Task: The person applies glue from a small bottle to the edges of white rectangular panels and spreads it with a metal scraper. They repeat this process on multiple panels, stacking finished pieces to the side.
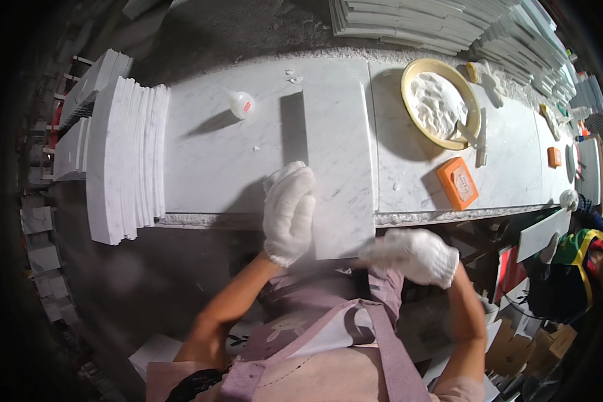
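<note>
A long white marble slab with faint grey veins lies across the bench, and its near end juts past the front edge toward me. My left hand, in a white knit glove, grips the slab's left edge near that end, fingers bent together. My right hand, gloved the same way, is closed at the slab's near right corner. Something thin and dark, blurred, runs from its fingers along the near end; I cannot make out what it is.
White bottle on the marble benchtop; stacked slabs stand left. Right are a yellow basin of white paste with a scraper, and an orange box. More slabs lie behind. Another person holds a panel, far right.
</note>
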Action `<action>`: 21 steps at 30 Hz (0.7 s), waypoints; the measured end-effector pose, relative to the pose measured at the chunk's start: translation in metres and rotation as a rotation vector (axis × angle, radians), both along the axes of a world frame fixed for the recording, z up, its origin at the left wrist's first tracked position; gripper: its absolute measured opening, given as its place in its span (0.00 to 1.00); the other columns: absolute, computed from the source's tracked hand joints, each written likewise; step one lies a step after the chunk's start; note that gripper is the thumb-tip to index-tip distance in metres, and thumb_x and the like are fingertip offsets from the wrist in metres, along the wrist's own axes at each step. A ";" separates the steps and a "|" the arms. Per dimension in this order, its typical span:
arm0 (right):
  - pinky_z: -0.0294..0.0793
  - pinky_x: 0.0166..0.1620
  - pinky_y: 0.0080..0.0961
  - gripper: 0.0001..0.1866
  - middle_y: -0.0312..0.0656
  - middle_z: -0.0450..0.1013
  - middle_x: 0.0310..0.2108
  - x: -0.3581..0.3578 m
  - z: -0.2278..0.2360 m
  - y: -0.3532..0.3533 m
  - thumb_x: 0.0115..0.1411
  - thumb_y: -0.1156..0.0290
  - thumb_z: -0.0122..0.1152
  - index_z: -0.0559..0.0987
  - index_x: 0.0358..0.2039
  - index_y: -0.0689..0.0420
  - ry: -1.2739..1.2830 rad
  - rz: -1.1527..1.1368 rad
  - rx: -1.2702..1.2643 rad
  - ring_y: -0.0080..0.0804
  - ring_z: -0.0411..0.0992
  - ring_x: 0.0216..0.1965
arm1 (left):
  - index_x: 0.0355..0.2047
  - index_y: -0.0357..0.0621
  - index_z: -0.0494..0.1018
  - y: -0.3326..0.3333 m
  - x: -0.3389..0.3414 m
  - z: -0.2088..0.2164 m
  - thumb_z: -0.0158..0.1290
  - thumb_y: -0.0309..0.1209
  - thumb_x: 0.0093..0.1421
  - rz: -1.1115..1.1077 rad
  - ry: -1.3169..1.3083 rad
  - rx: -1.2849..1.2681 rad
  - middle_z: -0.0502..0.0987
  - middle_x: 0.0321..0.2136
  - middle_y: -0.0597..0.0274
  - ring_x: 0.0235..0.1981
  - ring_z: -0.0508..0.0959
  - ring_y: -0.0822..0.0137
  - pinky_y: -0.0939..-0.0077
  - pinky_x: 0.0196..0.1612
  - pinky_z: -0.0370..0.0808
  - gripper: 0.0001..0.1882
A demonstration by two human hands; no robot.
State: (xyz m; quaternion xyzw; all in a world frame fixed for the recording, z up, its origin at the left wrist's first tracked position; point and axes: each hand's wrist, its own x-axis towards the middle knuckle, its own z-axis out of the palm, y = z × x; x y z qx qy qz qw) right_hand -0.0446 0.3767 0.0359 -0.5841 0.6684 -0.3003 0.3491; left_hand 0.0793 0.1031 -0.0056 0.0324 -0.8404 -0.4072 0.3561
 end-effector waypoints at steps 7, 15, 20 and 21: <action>0.58 0.18 0.16 0.46 0.37 0.78 0.33 0.061 -0.006 0.067 0.58 0.45 0.79 0.75 0.67 0.64 -1.039 -1.081 0.001 0.15 0.61 0.15 | 0.58 0.48 0.80 -0.024 -0.049 0.008 0.58 0.37 0.69 -0.139 -0.255 -0.360 0.78 0.62 0.56 0.65 0.75 0.52 0.47 0.71 0.67 0.19; 0.59 0.19 0.16 0.36 0.30 0.71 0.22 0.086 -0.039 0.087 0.60 0.44 0.76 0.80 0.52 0.67 -1.145 -1.129 -0.177 0.14 0.62 0.15 | 0.74 0.51 0.64 -0.047 -0.136 -0.014 0.42 0.63 0.71 -0.143 -0.598 -0.886 0.61 0.76 0.56 0.78 0.56 0.54 0.49 0.80 0.46 0.41; 0.59 0.19 0.19 0.23 0.30 0.71 0.24 0.085 -0.050 0.106 0.63 0.52 0.76 0.82 0.44 0.60 -1.227 -1.096 -0.217 0.17 0.63 0.16 | 0.77 0.53 0.58 0.011 -0.052 -0.004 0.35 0.70 0.67 -0.203 -0.543 -1.697 0.51 0.81 0.58 0.81 0.47 0.50 0.43 0.80 0.42 0.48; 0.60 0.19 0.20 0.22 0.31 0.71 0.24 0.085 -0.050 0.108 0.62 0.53 0.76 0.81 0.42 0.59 -1.254 -1.078 -0.229 0.18 0.63 0.16 | 0.77 0.53 0.59 0.024 -0.031 0.000 0.36 0.68 0.68 -0.450 -0.569 -1.380 0.51 0.80 0.58 0.81 0.49 0.49 0.42 0.80 0.41 0.46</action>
